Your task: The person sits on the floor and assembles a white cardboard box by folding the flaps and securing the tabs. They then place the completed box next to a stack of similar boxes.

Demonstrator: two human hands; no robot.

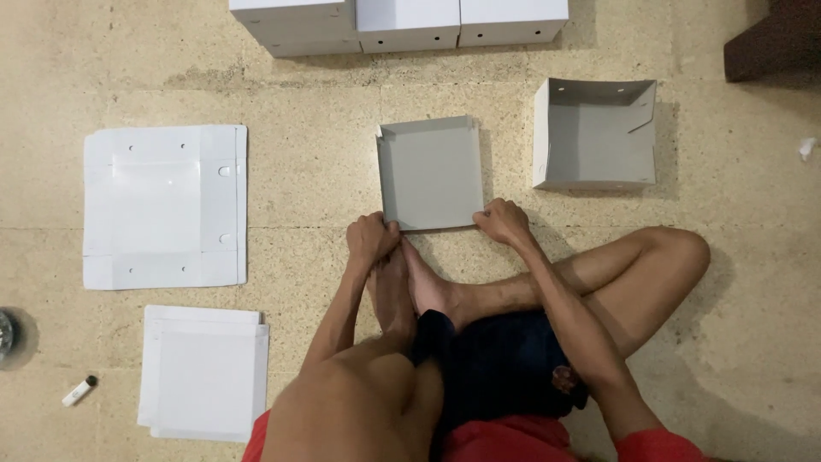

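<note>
Speckled beige floor tiles (325, 111), matte and slightly gritty, with faint grout lines — the person sits on them cross-legged, bare feet tucked together.

Far left edge: part of a round dark object (8, 335), cut off by the frame. Just right of it, a small white lighter (79, 391) lying flat. Above, a stack of flat white card blanks (166, 205), glossy, with punched holes and creased flaps. Below that, a second stack of smaller white blanks (203, 374), edges a little offset.

Centre: a shallow grey card tray (430, 174), dull unprinted side up, thin walls folded up on the far and side edges. It lies on the floor right in front of the feet. Left hand (371, 239) is curled, fingers closed on the tray's near left corner. Right hand (503, 221) likewise curled — gripping the near right corner, knuckles up.

Top edge: a row of finished white boxes (402, 24), square and closed, small holes low on their sides.

Right: a deeper grey-lined box (596, 134), open, walls upright, white outside, well apart from the tray. Top right corner: dark wooden furniture (774, 43).
</note>
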